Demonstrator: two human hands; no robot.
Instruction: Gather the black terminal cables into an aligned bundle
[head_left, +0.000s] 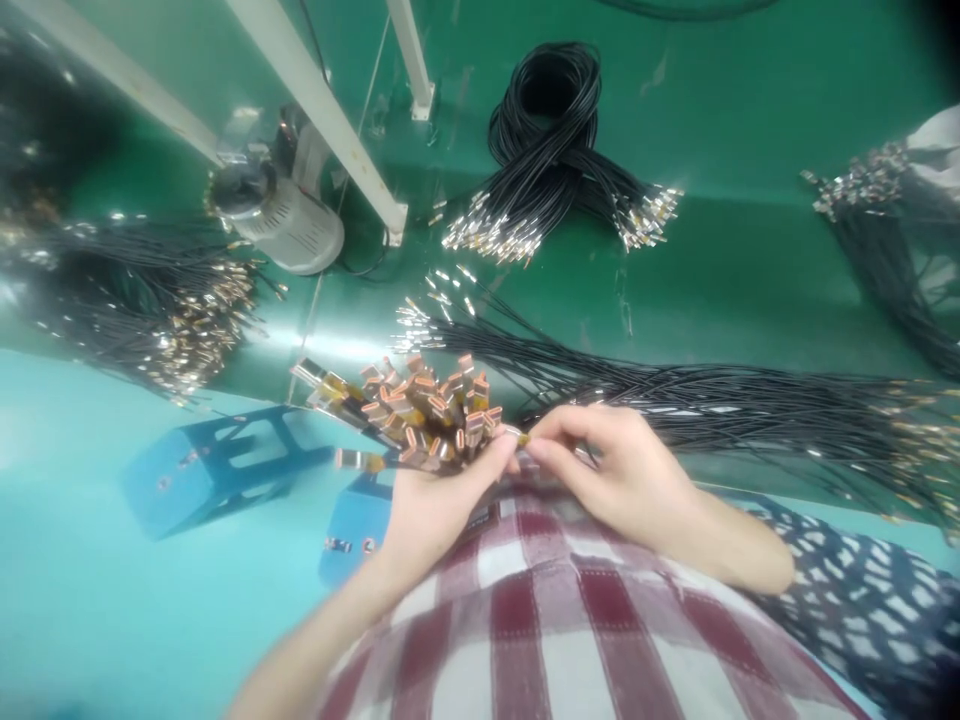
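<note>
My left hand [431, 500] is closed around a bunch of cable ends with copper-coloured metal connectors [420, 410], which fan out above my fingers. My right hand [607, 470] pinches a single connector tip [523, 438] at the right edge of that bunch, thumb and forefinger pressed together. Both hands hover close to my chest, over a red-and-white checked cloth [555, 620]. A long sheaf of thin black cables [712, 395] runs from the hands to the right across the green table.
A coiled bundle of black cables with metal tips [555, 150] lies at the back. Another pile [165, 300] sits at left, one more [885, 220] at far right. A grey cylindrical device [277, 210] stands by white frame bars [330, 120]. Blue metal brackets [210, 470] lie near my left arm.
</note>
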